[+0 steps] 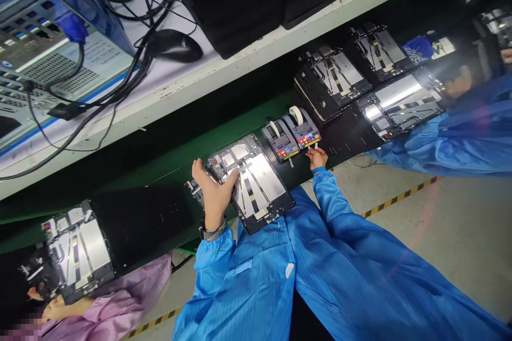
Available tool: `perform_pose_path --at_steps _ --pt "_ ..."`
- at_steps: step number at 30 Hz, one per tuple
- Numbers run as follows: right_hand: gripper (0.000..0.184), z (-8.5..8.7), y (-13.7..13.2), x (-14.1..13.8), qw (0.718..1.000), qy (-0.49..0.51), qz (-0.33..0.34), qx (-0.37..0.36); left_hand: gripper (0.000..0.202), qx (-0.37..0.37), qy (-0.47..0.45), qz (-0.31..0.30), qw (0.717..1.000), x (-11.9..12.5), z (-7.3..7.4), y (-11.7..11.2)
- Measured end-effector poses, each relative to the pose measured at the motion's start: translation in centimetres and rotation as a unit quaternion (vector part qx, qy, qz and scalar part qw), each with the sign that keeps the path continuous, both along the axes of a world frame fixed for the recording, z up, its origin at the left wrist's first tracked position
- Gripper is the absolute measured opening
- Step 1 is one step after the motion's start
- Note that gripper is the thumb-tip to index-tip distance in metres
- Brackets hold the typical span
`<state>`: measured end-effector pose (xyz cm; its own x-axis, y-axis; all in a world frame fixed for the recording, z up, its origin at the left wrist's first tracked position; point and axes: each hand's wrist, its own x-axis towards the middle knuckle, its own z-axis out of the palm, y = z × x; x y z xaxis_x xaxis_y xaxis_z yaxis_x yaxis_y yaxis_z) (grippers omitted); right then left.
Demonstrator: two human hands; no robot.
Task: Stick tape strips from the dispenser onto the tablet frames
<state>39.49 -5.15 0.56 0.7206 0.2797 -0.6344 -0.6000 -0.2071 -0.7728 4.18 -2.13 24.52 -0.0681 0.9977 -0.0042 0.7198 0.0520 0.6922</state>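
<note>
An opened tablet with silver plates and dark ribbon cables lies tilted at the bench edge, in front of my body. My left hand grips its left side, the thumb over the inner parts and the fingers at the outer edge. Part of another dark device shows under that hand. To the right are two grey tape dispensers, a left one and a right one, with lit red displays. At the front of the right one, my right hand pinches a short pale strip of tape.
Opened tablets are stacked at the back right, near another tablet by a co-worker's blue sleeve. At left, a co-worker's hand is beside a tablet. A shelf edge with cables and a mouse runs above.
</note>
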Motion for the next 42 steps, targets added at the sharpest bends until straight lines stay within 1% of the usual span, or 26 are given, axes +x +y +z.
perform_pose_path --at_steps 2,3,5,6,8,10,12,14,15,16,18,20,23,25,27,29,31,33,39,42 --pt "0.044 -0.2 0.2 -0.4 0.999 -0.022 -0.021 -0.014 0.093 0.039 0.054 -0.033 0.997 0.6 1.5 0.4" --pt "0.042 -0.1 0.1 -0.6 0.999 -0.038 -0.026 -0.027 0.089 0.047 0.078 -0.055 0.994 1.2 2.2 0.8" --pt "0.038 0.4 -0.7 -0.9 0.995 -0.076 -0.026 -0.053 0.084 0.042 0.118 -0.109 0.986 2.6 3.2 1.9" --pt "0.037 1.1 -1.2 -1.1 0.993 -0.099 -0.017 -0.06 0.084 0.035 0.135 -0.138 0.981 3.4 3.4 2.5" --pt "0.038 3.2 -1.9 -1.7 0.985 -0.161 0.029 -0.048 0.088 0.021 0.163 -0.193 0.967 5.2 3.5 4.0" --pt "0.045 6.5 -2.0 -2.7 0.964 -0.24 0.113 0.001 0.089 0.007 0.188 -0.234 0.954 6.9 3.4 5.3" --pt "0.052 10.6 -1.1 -3.9 0.924 -0.312 0.211 0.069 0.088 -0.006 0.212 -0.256 0.943 8.3 3.4 6.3" --pt "0.055 14.7 0.7 -5.1 0.879 -0.359 0.287 0.13 0.083 -0.022 0.231 -0.261 0.937 9.3 3.5 7.0" --pt "0.057 16.4 1.8 -5.7 0.857 -0.371 0.323 0.154 0.08 -0.032 0.237 -0.261 0.935 9.5 3.6 7.2" --pt "0.059 17.9 3.1 -6.2 0.837 -0.379 0.356 0.171 0.077 -0.045 0.241 -0.263 0.933 9.6 3.7 7.4" --pt "0.066 20.0 5.5 -7.1 0.795 -0.387 0.424 0.197 0.077 -0.079 0.242 -0.275 0.927 9.2 3.8 7.9" --pt "0.076 21.0 7.6 -7.9 0.749 -0.389 0.49 0.215 0.079 -0.117 0.241 -0.298 0.916 8.4 3.8 8.6" --pt "0.089 21.7 9.8 -8.5 0.676 -0.385 0.586 0.228 0.081 -0.163 0.238 -0.324 0.901 7.1 3.9 9.8" --pt "0.093 22.0 10.6 -8.4 0.629 -0.381 0.64 0.224 0.081 -0.182 0.234 -0.328 0.897 6.6 4.1 10.4" --pt "0.095 22.3 11.1 -8.0 0.591 -0.382 0.674 0.223 0.081 -0.201 0.229 -0.321 0.897 6.3 4.5 10.8" --pt "0.097 22.6 11.3 -7.6 0.567 -0.383 0.692 0.229 0.081 -0.22 0.222 -0.311 0.898 6.2 4.9 11.0" --pt "0.098 22.5 11.3 -7.4 0.558 -0.379 0.7 0.235 0.082 -0.23 0.212 -0.307 0.899 6.0 5.0 11.1" --pt "0.096 22.1 11.1 -7.7 0.566 -0.369 0.698 0.234 0.081 -0.23 0.196 -0.315 0.9 5.7 4.9 11.2" --pt "0.093 20.6 10.0 -8.9 0.632 -0.345 0.662 0.209 0.079 -0.228 0.155 -0.337 0.9 4.7 3.4 11.7" --pt "0.096 20.4 9.6 -9.1 0.653 -0.345 0.646 0.195 0.08 -0.228 0.148 -0.341 0.9 4.6 3.1 11.9"
